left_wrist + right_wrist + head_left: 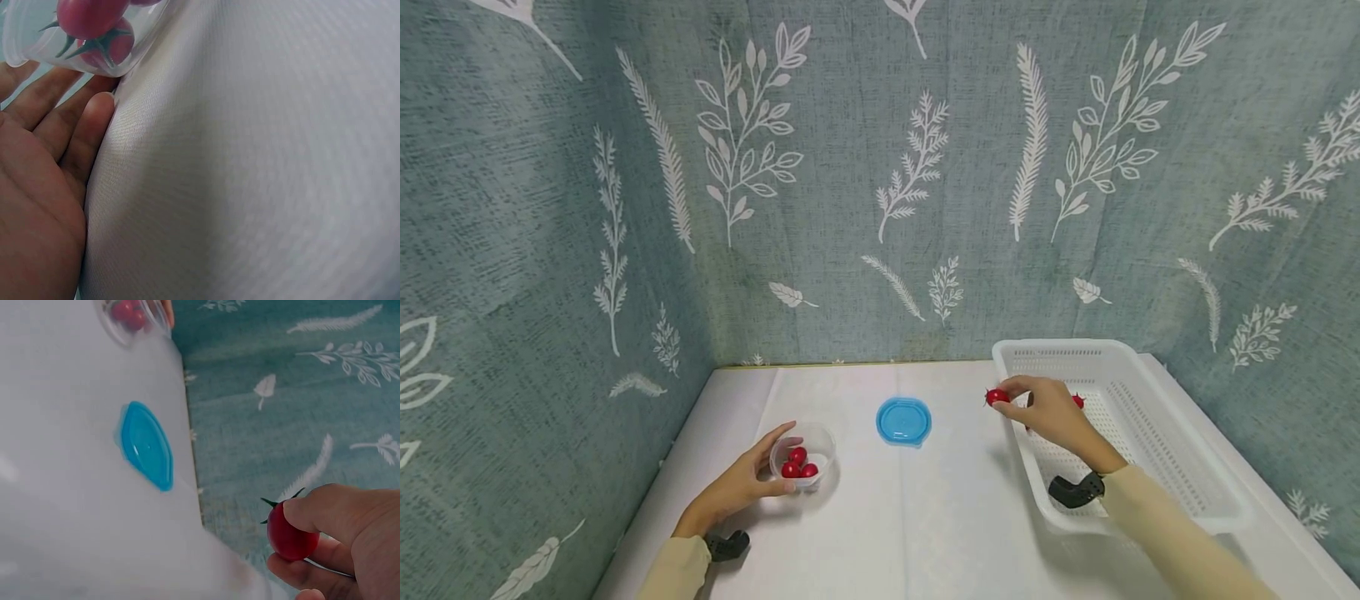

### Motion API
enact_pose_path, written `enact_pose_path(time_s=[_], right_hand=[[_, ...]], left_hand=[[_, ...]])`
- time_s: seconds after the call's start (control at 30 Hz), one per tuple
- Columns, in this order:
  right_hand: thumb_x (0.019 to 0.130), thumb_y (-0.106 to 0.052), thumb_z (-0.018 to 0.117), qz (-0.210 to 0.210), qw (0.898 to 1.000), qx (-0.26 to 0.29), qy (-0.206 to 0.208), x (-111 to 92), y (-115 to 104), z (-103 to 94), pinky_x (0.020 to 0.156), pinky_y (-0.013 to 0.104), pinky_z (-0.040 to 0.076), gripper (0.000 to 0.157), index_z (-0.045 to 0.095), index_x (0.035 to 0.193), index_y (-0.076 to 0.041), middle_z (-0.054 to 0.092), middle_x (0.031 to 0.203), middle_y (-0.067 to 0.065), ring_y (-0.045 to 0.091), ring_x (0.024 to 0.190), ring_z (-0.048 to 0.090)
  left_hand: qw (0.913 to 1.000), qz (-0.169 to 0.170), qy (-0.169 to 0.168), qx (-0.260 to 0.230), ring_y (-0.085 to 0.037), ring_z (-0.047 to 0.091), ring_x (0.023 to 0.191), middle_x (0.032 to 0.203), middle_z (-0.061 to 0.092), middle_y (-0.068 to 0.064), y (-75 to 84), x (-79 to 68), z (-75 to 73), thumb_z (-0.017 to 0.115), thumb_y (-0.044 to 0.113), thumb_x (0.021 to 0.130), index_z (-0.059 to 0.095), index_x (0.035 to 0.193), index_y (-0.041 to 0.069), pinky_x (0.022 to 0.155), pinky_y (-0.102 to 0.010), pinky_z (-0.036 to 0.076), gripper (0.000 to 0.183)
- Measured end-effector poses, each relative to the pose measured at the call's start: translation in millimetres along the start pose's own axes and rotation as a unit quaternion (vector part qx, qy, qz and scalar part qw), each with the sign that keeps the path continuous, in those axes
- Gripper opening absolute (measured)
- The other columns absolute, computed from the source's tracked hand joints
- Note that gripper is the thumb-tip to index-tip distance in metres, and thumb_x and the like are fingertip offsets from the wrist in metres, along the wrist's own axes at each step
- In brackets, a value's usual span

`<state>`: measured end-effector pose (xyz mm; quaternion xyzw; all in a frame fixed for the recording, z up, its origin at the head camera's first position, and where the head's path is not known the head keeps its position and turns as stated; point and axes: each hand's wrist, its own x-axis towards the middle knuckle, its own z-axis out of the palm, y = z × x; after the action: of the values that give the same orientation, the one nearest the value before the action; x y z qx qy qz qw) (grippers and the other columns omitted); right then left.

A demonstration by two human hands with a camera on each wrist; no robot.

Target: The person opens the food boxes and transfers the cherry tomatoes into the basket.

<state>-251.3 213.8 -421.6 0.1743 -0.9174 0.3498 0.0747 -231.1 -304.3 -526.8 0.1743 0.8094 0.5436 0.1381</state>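
Between thumb and fingertips, my right hand (1058,414) pinches a red cherry tomato (997,397) with a green stem, held above the left rim of a white slotted basket (1187,433). In the right wrist view, the tomato (291,532) shows clearly under the thumb. My left hand (739,490) holds a small clear plastic tub (826,440) from its left side, fingers behind and thumb in front. Several cherry tomatoes (797,456) lie inside; the left wrist view shows green stems against the tub's wall (28,37).
A blue lid (903,421) lies flat on the white table (865,525) between tub and basket. More tomatoes (1078,401) sit in the basket, partly hidden by my right hand. Patterned green cloth (850,208) hangs behind and at both sides.
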Motion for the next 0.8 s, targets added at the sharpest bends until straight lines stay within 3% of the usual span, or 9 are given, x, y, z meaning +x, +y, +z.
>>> enact_pose_path(time_s=[0.23,0.53,0.8], right_hand=[[0.092,-0.027,0.08,0.008,1.0,-0.011,0.014,-8,11,-11.3,0.05,0.029,0.042,0.03,0.076,0.115,-0.009,0.075,0.1,0.004,0.018,0.061,0.056],[0.092,-0.03,0.08,0.024,0.999,-0.035,0.033,-21,23,-29.4,0.071,0.036,0.052,0.033,0.075,0.116,-0.008,0.075,0.102,0.005,0.02,0.084,0.064],[0.092,-0.033,0.08,0.051,0.997,-0.048,0.037,-31,38,-39.3,0.072,0.037,0.054,0.038,0.074,0.117,-0.006,0.074,0.106,0.01,0.022,0.086,0.067]], left_hand=[[1.0,-0.005,0.005,-0.005,-0.038,0.03,0.15,0.165,0.029,-0.015,0.2,-0.2,-0.2,0.084,0.019,0.088,0.019,0.166,0.025,0.117,-0.059,0.026,0.102],[0.9999,0.001,0.006,0.011,-0.04,0.03,0.15,0.165,0.03,-0.016,0.1,0.9,0.3,0.082,0.02,0.09,0.017,0.166,0.02,0.116,-0.06,0.028,0.1],[0.9999,0.005,0.004,0.01,-0.041,0.026,0.151,0.164,0.031,-0.017,0.7,0.7,0.7,0.082,0.02,0.091,0.018,0.166,0.02,0.116,-0.063,0.026,0.098]])
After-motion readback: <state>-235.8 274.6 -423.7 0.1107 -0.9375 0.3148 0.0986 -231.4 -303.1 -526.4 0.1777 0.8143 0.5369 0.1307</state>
